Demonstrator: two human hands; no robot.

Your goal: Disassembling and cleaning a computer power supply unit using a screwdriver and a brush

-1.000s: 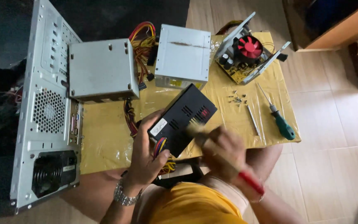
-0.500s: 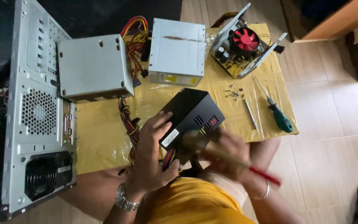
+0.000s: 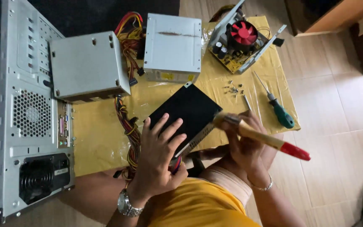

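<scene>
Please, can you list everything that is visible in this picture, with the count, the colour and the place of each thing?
black power supply box: 1, black, centre of the table, under the left hand
brush: 1, wooden handle with red end, in the right hand, its head at the black box
grey power supply boxes: 2, light grey, far side of the table, second one at
open power supply with fan: 1, red fan, far right of the table
computer case: 1, grey, standing at left
cable bundle: 1, red, yellow, black, beside the case
screwdriver: 1, green handle, right side of the table
loose screws: several, metal, near the screwdriver
table cover: 1, yellow
left hand: flat on the black box, wristwatch
right hand: grip closed on the brush, bracelet
</scene>
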